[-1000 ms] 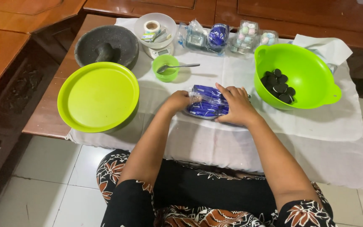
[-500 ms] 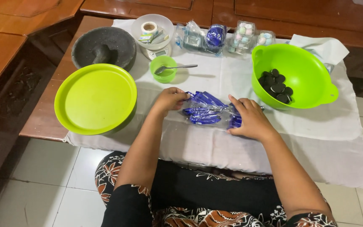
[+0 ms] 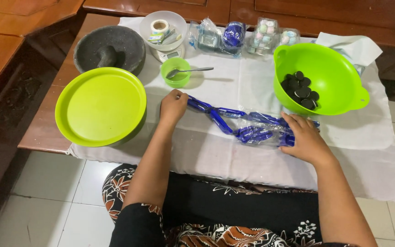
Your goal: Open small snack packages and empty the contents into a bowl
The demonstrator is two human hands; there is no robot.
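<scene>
A long strip of blue plastic wrapper (image 3: 234, 121) lies stretched across the white cloth (image 3: 234, 87). My left hand (image 3: 173, 106) pinches its left end near the small green cup (image 3: 175, 72). My right hand (image 3: 303, 138) presses down on the crumpled right end, just below the green bowl (image 3: 332, 75), which holds several dark round cookies (image 3: 301, 88).
A lime green round lid (image 3: 100, 105) sits at the left, with a stone mortar and pestle (image 3: 109, 48) behind it. A metal spoon (image 3: 193, 70) rests in the cup. A scale with a white bowl (image 3: 163, 28), packets and pastel sweets (image 3: 273, 33) line the back edge.
The wrapper was bunched between both hands; my hands have moved apart, left hand leftward and right hand rightward, pulling it out into a long strip.
</scene>
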